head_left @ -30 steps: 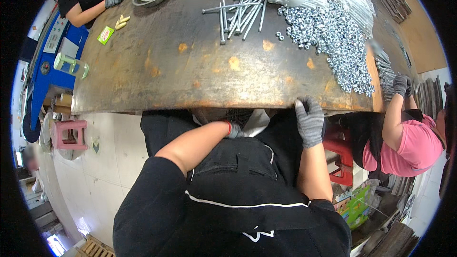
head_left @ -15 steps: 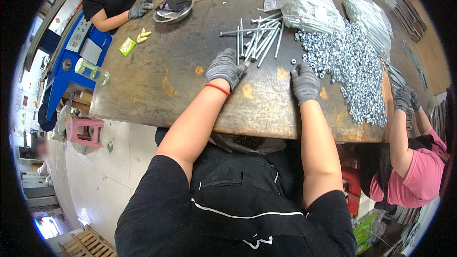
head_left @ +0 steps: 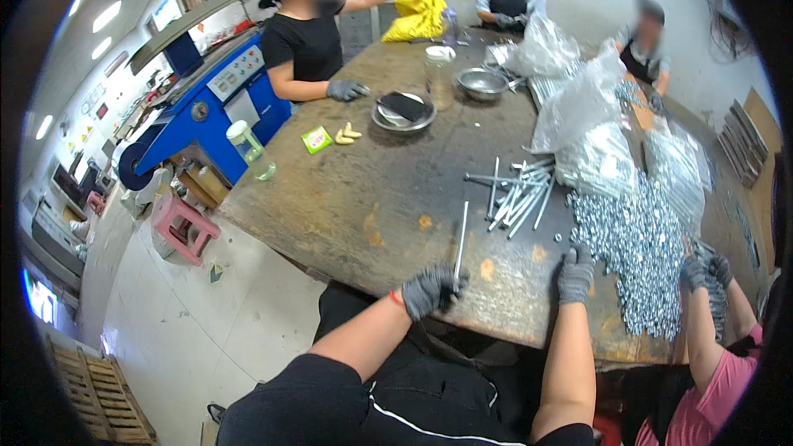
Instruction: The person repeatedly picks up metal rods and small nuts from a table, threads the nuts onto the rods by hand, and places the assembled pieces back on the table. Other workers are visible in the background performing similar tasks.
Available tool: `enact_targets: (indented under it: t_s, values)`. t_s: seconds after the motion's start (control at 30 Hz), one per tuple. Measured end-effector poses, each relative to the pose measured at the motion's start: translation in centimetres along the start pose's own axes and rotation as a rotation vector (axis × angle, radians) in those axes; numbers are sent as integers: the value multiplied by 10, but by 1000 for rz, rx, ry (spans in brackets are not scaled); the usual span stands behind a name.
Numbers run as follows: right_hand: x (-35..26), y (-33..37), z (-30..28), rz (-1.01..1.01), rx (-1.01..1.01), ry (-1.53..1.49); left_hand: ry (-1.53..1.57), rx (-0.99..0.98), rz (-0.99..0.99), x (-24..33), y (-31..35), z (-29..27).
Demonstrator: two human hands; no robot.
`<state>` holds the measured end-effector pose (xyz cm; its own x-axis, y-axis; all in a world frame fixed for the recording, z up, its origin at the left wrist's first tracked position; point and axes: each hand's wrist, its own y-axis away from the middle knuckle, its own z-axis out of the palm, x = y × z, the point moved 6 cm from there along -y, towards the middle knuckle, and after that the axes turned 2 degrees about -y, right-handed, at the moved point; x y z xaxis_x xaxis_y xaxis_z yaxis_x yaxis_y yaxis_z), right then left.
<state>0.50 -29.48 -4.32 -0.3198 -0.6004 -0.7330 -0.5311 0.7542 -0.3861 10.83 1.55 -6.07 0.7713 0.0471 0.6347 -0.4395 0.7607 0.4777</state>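
Near the table's front edge, my left hand point(head_left: 428, 292) in a grey glove is closed round the lower end of a long metal bolt point(head_left: 462, 235), which points up and away from me. My gloved right hand point(head_left: 576, 276) is on the tabletop at the left edge of a big heap of shiny nuts point(head_left: 636, 260). Its fingers are curled in, and whatever they hold is hidden. One loose nut point(head_left: 557, 238) lies just beyond that hand. Farther off, several long bolts point(head_left: 529, 198) lie in a loose crisscross pile.
Clear plastic bags of bolts point(head_left: 596, 161) stand behind the nuts. A metal bowl with a dark phone point(head_left: 404, 109), a second bowl point(head_left: 483, 84) and a jar point(head_left: 252, 153) are on the worn table point(head_left: 330, 223). Co-workers are around it; one's gloved hands point(head_left: 706, 271) are close on the right.
My left hand has drawn back from the bolt pile toward the table edge, now with a bolt in it. My right hand stays beside the nuts. The view has tilted up and turned left.
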Motion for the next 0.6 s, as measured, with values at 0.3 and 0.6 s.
enact_targets:
  t_s: [0.3, 0.6]
  values:
    - [-24, 59, 2, 82, -152, -393, -241, -128, 454, 16, 90, 22]
    - [-140, 174, -55, 125, -354, -723, -703, -239, 333, -12, 100, 48]
